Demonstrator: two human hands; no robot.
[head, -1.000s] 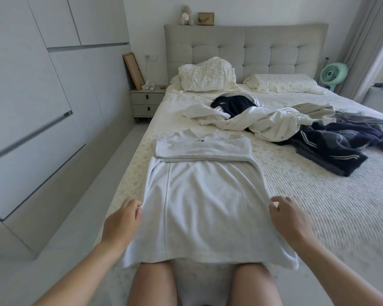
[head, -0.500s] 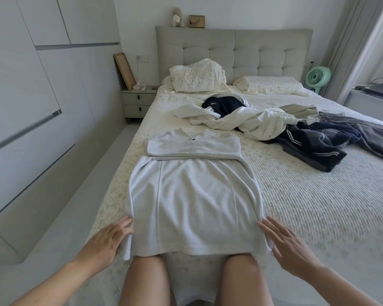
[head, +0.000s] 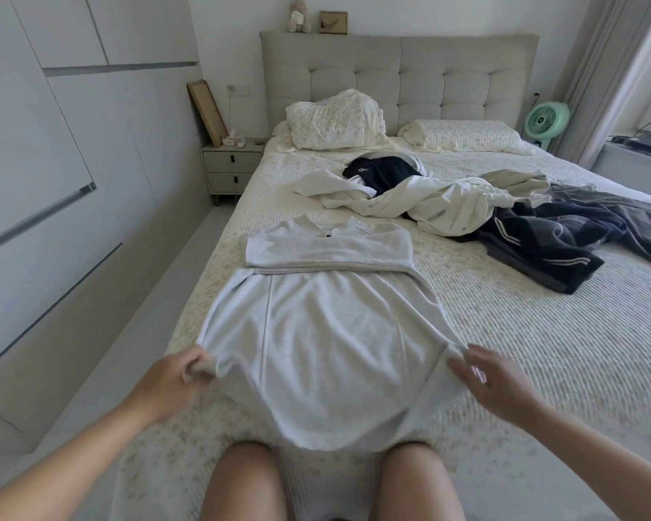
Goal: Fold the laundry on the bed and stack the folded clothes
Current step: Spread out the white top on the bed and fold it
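shirt (head: 316, 332) long axis twd headboard, collar far | L hand (head: 173, 381) pinching hem | R hand (head: 493, 381) blurred, prob open

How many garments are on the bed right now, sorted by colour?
Light grey: 1, the light grey knit shirt spread flat, its near hem pinched by the left hand and met by the right hand.
White or cream: 1, the crumpled white jacket.
Dark navy: 2, the small navy top and the navy striped garment.
Darker grey: 1, the grey cloth.
Total: 5, though the heap may hide more.
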